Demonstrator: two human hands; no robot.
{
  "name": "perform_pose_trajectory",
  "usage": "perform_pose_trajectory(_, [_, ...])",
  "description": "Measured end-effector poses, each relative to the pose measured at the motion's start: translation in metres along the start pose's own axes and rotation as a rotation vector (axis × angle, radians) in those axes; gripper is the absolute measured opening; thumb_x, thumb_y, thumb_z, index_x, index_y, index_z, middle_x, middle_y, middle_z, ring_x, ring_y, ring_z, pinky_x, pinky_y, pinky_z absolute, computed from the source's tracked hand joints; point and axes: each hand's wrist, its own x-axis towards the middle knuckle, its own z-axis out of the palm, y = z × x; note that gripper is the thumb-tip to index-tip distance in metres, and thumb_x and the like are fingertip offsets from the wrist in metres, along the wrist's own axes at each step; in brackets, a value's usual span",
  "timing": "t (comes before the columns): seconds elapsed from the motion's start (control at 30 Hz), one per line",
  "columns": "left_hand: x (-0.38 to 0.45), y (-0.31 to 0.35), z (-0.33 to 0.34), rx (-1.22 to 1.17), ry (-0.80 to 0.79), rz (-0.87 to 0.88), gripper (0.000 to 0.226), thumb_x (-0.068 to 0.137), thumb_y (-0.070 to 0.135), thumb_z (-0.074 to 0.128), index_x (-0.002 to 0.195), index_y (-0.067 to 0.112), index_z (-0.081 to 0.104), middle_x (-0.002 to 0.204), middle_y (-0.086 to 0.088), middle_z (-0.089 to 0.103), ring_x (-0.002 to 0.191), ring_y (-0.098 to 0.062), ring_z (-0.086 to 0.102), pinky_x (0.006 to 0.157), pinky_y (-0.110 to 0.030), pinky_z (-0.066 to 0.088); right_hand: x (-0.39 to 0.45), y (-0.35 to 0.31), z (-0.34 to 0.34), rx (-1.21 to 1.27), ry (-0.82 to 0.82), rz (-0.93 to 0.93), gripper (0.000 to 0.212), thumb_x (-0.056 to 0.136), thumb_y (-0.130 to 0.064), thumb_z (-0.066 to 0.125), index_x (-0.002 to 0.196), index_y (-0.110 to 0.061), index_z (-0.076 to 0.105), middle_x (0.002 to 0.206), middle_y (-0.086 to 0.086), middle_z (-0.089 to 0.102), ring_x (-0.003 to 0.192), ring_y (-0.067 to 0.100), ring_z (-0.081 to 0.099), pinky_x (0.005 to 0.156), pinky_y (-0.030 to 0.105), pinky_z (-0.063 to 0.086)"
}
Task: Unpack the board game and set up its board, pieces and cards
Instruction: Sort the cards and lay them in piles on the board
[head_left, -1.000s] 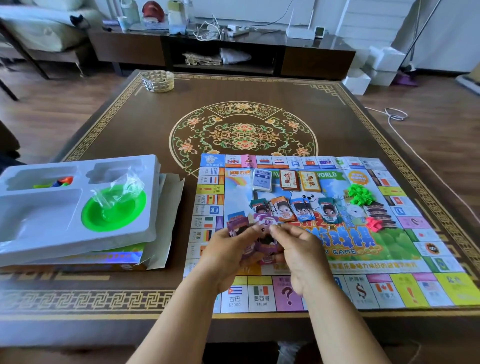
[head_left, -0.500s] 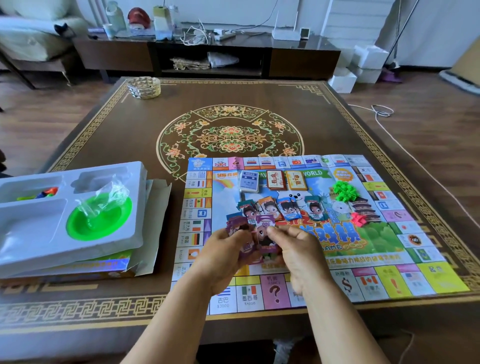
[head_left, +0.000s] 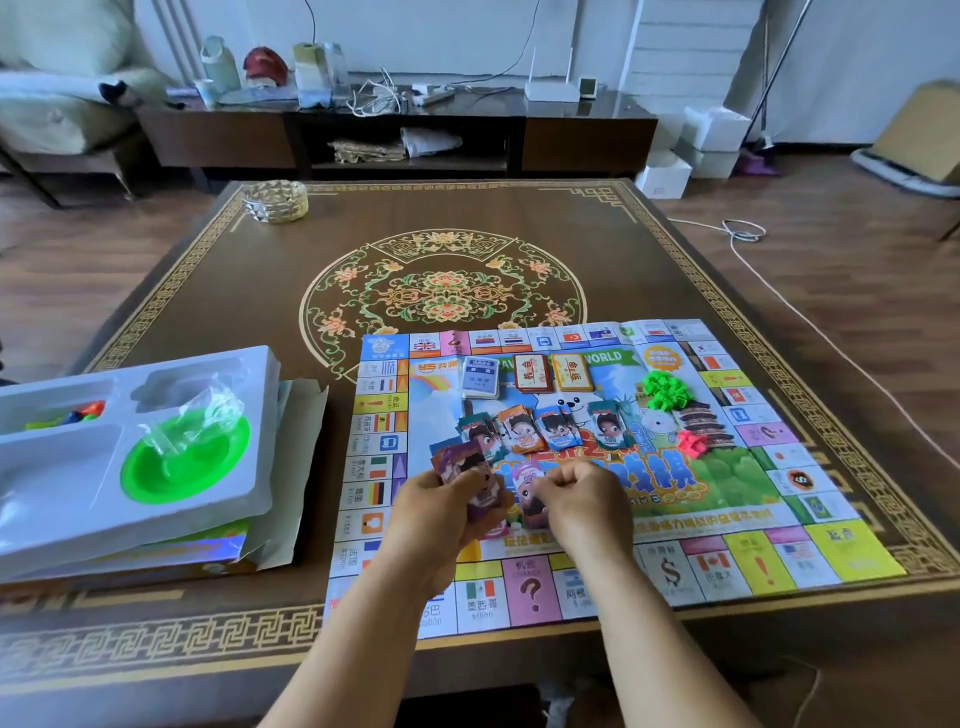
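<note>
Since 1 s ago left hand (head_left: 441, 512) w/ purple notes (head_left: 460, 465) clamped eased toward 9 o'clock, right hand (head_left: 582, 501) prob. pinching pink note (head_left: 527, 486): sorting continues.

head cam | single view | looks forward and down from near edge | close over tabletop (head_left: 208, 291) | far wall visible

Glossy paper board (head_left: 727, 551) — shiny white plastic tray (head_left: 62, 499).

Bare forearms, left hand (head_left: 441, 512) dark-nailed
</note>
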Motion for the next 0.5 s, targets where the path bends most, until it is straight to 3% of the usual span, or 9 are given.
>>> perform_pose_trajectory(0.23, [-0.001,0.001,0.003,0.017,-0.008,0.004,0.013,0.085,0.007,0.067,0.096,0.001,0.062,0.089,-0.017,0.070,0.070,-0.023,0.069,0.057,-0.027,0.058,-0.002,0.001,0.005,-0.310,0.143,-0.106,0.014,0.085,-0.034,0.062,0.090,-0.021,0.061,0.099,0.000,0.063,0.098,0.024,0.055,0.076,0.031,0.046])
perform_pose_trajectory(0.3, [-0.004,0.001,0.006,0.038,-0.035,0.003,0.014,0.083,0.007,0.069,0.095,0.003,0.063,0.079,-0.012,0.071,0.065,-0.020,0.069,0.057,-0.027,0.057,-0.005,-0.004,-0.005,-0.078,0.079,-0.120,0.019,0.085,-0.041,0.064,0.085,-0.022,0.061,0.091,-0.002,0.064,0.090,0.019,0.058,0.075,0.031,0.048])
perform_pose_trajectory(0.4, [-0.007,-0.002,0.013,0.064,-0.070,0.009,0.012,0.081,0.005,0.070,0.091,0.006,0.064,0.070,-0.007,0.071,0.058,-0.015,0.068,0.054,-0.024,0.055,-0.021,-0.016,-0.022,0.449,-0.249,-0.012,0.022,0.084,-0.037,0.067,0.072,-0.019,0.063,0.071,-0.005,0.065,0.070,0.011,0.059,0.061,0.024,0.044])
perform_pose_trajectory(0.5, [-0.012,-0.004,0.016,0.093,-0.119,0.021,0.011,0.081,-0.002,0.067,0.085,0.008,0.065,0.069,-0.007,0.070,0.058,-0.014,0.067,0.055,-0.021,0.055,-0.028,-0.012,-0.024,0.571,-0.323,0.054,0.017,0.083,-0.022,0.071,0.068,-0.016,0.065,0.069,-0.002,0.068,0.067,0.013,0.061,0.061,0.023,0.045])
